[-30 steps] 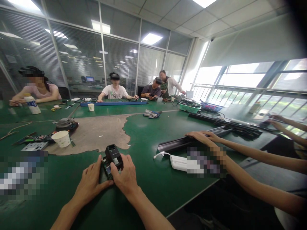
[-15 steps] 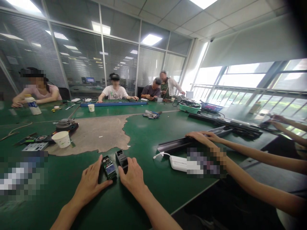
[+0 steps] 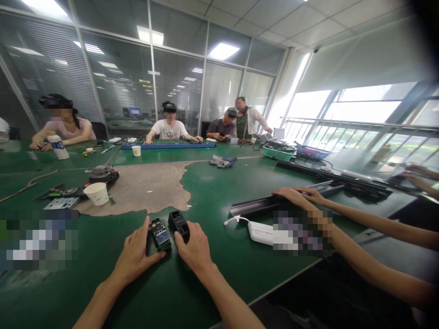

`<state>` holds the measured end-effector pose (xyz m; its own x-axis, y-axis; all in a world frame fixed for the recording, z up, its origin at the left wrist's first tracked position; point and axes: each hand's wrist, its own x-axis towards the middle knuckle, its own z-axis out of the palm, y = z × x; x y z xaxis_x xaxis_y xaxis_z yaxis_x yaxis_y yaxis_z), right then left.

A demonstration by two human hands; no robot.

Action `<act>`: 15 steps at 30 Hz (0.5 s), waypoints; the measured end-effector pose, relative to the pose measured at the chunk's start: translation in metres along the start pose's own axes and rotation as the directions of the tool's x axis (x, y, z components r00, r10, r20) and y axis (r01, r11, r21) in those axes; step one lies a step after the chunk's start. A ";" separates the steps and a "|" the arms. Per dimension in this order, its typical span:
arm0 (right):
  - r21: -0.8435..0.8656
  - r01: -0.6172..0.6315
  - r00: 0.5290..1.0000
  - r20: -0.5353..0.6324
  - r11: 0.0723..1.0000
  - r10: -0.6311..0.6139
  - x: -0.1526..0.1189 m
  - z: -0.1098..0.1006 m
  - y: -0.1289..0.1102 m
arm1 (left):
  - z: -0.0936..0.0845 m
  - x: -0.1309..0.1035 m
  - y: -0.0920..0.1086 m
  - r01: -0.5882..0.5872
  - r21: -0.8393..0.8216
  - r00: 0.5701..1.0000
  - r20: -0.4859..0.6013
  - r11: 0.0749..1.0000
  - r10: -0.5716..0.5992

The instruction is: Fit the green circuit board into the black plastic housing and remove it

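My left hand [image 3: 137, 251] has its fingers along the left side of a small circuit board module [image 3: 160, 236] with a blue display-like part, and its thumb at the near end. Close beside it, a black plastic housing [image 3: 178, 224] with openings in its end sits in my right hand [image 3: 196, 246], thumb on the near side and fingers on the right side. A narrow gap separates board and housing, both low over the green table [image 3: 137, 292]. The undersides of both parts and some fingertips are hidden.
To the right, a co-worker's hands [image 3: 291, 196] rest on a long black rail [image 3: 250, 206], behind a white power bank [image 3: 262, 233]. A paper cup [image 3: 96, 193] stands left near electronic parts [image 3: 65, 194]. Gloves [image 3: 221, 161] lie farther back. Several people sit or stand across the table.
The view has swung slightly left, so the scene sits farther right. The black housing has tilted a little in my right hand, showing more of its face. Both hands keep their hold.
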<state>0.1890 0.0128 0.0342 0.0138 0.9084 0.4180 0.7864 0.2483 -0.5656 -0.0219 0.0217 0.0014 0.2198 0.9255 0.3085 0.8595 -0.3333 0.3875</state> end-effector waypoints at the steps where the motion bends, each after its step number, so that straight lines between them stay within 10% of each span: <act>1: 0.031 0.019 1.000 -0.006 0.999 -0.019 0.001 -0.003 -0.005 | 0.000 0.000 0.000 -0.001 -0.005 1.000 0.000 1.000 0.001; 15: -0.055 0.040 0.996 0.079 0.998 -0.035 -0.001 0.012 -0.056 | 0.002 -0.003 -0.005 -0.046 -0.085 0.998 -0.053 0.995 0.041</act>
<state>0.1377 0.0020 0.0574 -0.0624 0.9227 0.3805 0.8192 0.2651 -0.5086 -0.0259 0.0211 -0.0036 0.2303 0.9000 0.3701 0.8062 -0.3895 0.4454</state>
